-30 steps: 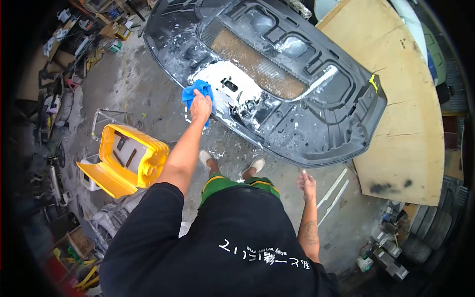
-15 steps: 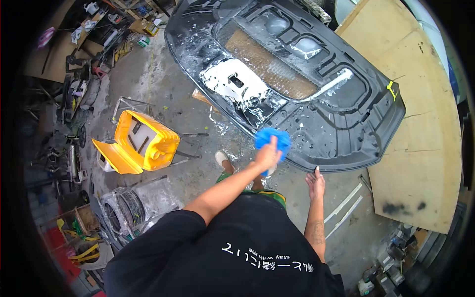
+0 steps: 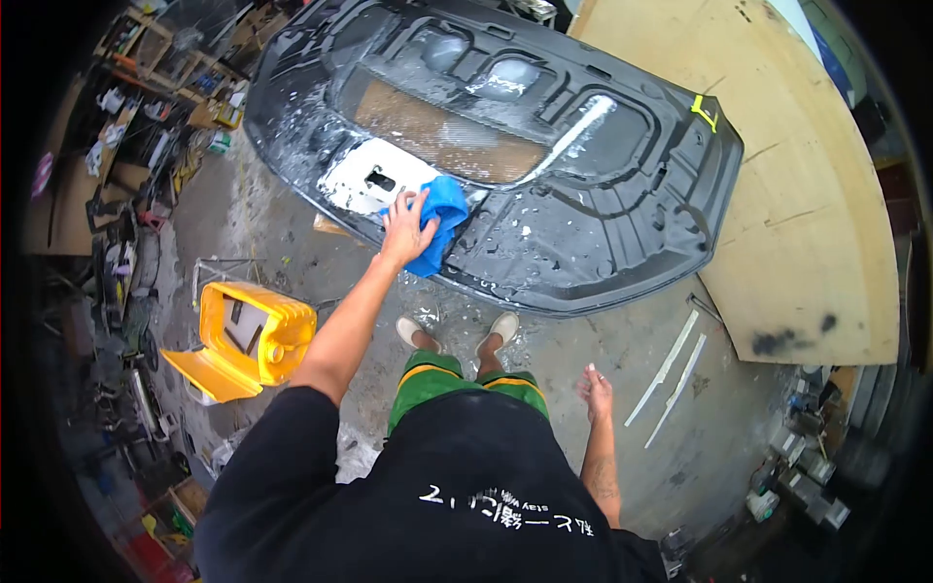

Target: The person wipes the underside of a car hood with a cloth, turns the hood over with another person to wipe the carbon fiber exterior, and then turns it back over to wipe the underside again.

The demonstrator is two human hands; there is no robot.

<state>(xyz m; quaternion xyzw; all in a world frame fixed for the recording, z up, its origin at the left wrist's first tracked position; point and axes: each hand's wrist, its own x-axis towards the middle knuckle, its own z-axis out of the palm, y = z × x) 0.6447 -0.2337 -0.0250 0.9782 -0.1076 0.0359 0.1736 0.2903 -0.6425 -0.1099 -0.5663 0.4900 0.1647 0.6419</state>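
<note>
A black car hood (image 3: 583, 233) lies with its ribbed inner side facing up, wet and streaked with white foam. My left hand (image 3: 403, 233) presses a bunched blue cloth (image 3: 442, 209) onto the hood near its front edge. Thick white foam (image 3: 364, 170) covers the area just beyond that hand, around a dark rectangular hole. Apart from the hood, my right hand (image 3: 596, 392) hangs over the floor with nothing in it, its fingers loosely apart. A piece of yellow tape (image 3: 704, 114) sticks to the hood's far right corner.
A cut-open yellow jug (image 3: 258, 335) stands at left beside a metal stand (image 3: 228, 270). Large wooden boards (image 3: 807, 243) lean at right. Two pale strips (image 3: 663, 369) lie on the wet floor. Car parts and clutter line the left side.
My left hand has moved left and forward along the hood with the blue cloth. My right hand has left the hood's edge and dropped back. The view has shifted right.
</note>
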